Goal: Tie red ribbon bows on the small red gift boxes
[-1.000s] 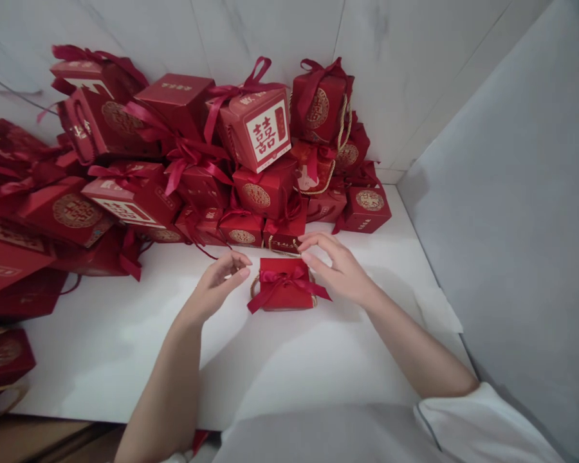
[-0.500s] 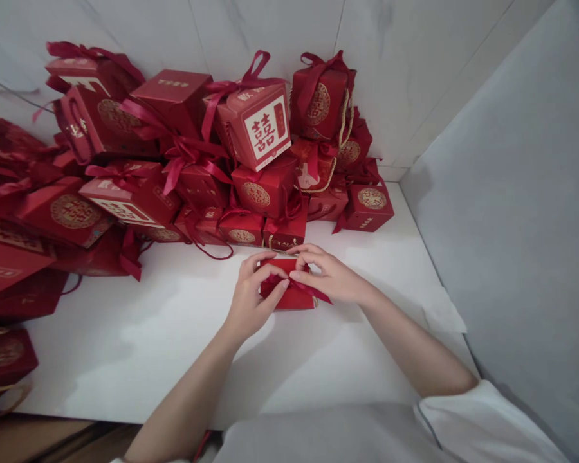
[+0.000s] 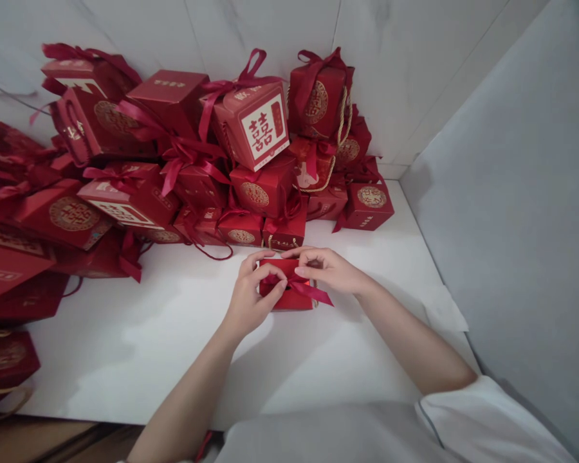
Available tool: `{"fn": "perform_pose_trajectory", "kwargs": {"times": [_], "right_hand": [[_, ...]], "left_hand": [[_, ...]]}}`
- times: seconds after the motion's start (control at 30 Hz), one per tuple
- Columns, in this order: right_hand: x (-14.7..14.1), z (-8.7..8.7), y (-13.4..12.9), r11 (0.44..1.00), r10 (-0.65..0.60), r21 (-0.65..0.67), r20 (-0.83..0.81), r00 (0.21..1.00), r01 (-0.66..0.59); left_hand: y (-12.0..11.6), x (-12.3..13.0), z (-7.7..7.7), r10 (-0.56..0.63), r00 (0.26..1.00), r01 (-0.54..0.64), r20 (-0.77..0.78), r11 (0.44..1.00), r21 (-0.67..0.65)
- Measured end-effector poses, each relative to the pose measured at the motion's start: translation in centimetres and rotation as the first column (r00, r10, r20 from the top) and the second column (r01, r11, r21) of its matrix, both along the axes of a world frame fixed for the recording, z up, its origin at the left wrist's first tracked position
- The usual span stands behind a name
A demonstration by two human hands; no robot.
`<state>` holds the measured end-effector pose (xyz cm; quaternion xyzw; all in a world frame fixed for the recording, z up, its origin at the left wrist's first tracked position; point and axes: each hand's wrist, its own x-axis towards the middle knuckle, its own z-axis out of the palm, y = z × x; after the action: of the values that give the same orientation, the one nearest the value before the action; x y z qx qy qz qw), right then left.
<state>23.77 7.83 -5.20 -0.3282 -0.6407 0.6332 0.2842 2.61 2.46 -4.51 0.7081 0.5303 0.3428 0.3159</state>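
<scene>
A small red gift box (image 3: 294,301) rests on the white table in front of me, with dark red ribbon (image 3: 313,293) across its top. My left hand (image 3: 255,292) is at the box's left side, thumb and forefinger pinched on the ribbon near the middle. Over the upper right of the box is my right hand (image 3: 330,270), its thumb and curled forefinger drawn together just above the ribbon. Whatever lies between those fingertips is hidden. One ribbon tail slants free past the box's right edge, where a bit of pale cord shows.
Red gift boxes with ribbons and cord handles are piled along the wall, among them a box with a white label (image 3: 265,132). More boxes (image 3: 9,257) stand at the left. The white table (image 3: 174,341) meets a grey panel (image 3: 511,193) on the right.
My right thumb and forefinger have shifted slightly up and right, away from the ribbon's middle, uncovering more of the ribbon. My left hand keeps its pinch almost in place.
</scene>
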Motion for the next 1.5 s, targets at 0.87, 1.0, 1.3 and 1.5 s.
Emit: {"fn": "perform_pose_trajectory", "kwargs": {"times": [0.87,1.0,1.3,1.5], "right_hand": [[0.5,0.0,0.3,0.986,0.167,0.005,0.005,0.986,-0.167],[0.4,-0.1,0.3,0.989,0.144,-0.011,-0.027,0.989,-0.144],[0.2,0.2,0.0,0.996,0.072,0.047,-0.037,0.997,-0.071],[0.2,0.9,-0.5,0.998,0.054,0.040,0.012,0.998,-0.055]], "left_hand": [[1.8,-3.6,0.0,-0.165,0.927,0.243,0.337,0.949,-0.202],[1.8,-3.7,-0.1,-0.169,0.924,0.252,0.342,0.944,-0.214],[1.9,-3.8,-0.2,-0.240,0.928,0.300,0.284,0.935,-0.188],[2.2,-4.2,-0.5,-0.258,0.918,0.310,0.301,0.940,-0.141]]}}
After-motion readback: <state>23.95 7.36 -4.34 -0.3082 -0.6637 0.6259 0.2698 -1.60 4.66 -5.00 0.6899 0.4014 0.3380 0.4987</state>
